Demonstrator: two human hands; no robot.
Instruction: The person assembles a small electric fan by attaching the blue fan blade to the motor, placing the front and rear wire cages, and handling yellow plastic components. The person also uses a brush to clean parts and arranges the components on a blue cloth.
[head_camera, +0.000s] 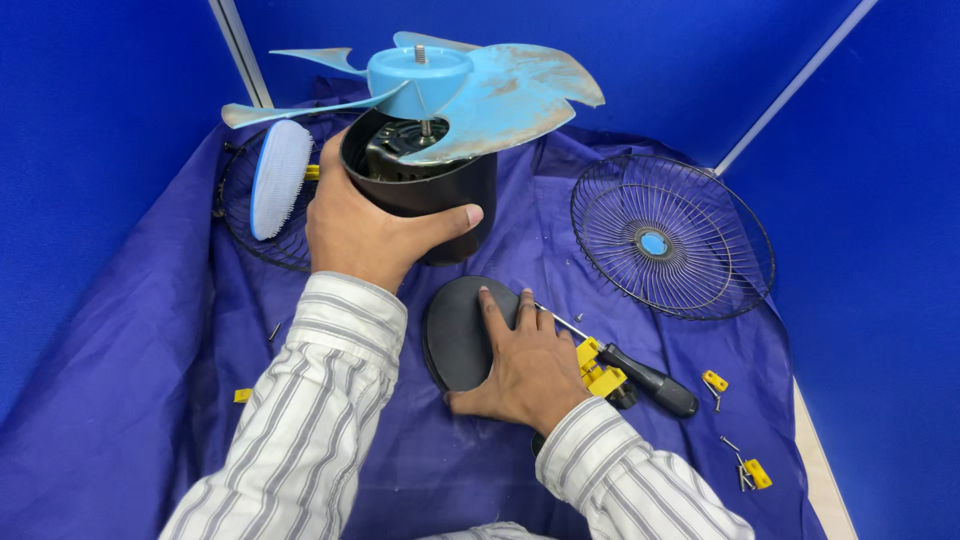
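Head camera looks straight down at a desk-fan teardown spread over a wrinkled purple cloth sheet between blue partition walls. The left hand has its fingers wrapped wide around the round black plastic motor housing, thumb across the front and the rest hidden behind, holding it up off the cloth and tipped a bit toward the camera, so I'd guess that's to see down into the open top where the dark metal windings show. The dusty light-blue plastic fan blade sits on the threaded steel shaft above it, grime smeared along the broad petals. The right hand lies flat, fingers fairly close together, pressing on a smooth matte-black oval plastic cover lying on the cloth just below the motor; looks like it's pinning it down, gripping nothing. Touching that hand's far side is a screwdriver with a black handle and thin metal shank, lying across some yellow plastic clips. Out to the right sits a round black wire grille with a blue centre cap, flat and well apart. A second wire grille is back left with a white-bristled, blue-backed brush resting on it. Loose small screws and more yellow bits lie scattered near the right edge.
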